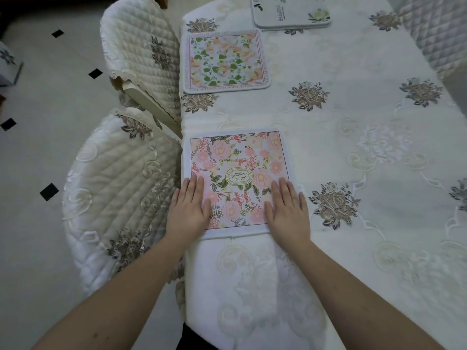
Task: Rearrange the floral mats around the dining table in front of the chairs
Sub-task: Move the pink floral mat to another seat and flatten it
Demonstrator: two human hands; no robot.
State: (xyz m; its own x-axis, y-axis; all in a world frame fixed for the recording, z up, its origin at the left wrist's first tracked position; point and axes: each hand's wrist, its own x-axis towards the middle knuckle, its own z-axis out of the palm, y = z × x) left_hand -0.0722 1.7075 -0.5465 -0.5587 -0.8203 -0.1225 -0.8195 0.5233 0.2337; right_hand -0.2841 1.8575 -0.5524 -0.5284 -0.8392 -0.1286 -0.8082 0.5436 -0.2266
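Observation:
A pink floral mat (237,162) with an oval label lies flat at the table's left edge, in front of the near quilted chair (118,193). My left hand (190,208) presses flat on its near left corner, and my right hand (288,210) presses flat on its near right corner; neither grips it. Farther along the same edge a second floral mat (225,60), with green leaves, lies in front of the far quilted chair (144,49). At the table's far end sits a small stack of white floral mats (290,13).
The table is covered by a cream embroidered cloth (353,147) with brown flower motifs. Another quilted chair back (439,34) stands at the far right side. White floor tiles with black diamonds (49,192) lie to the left.

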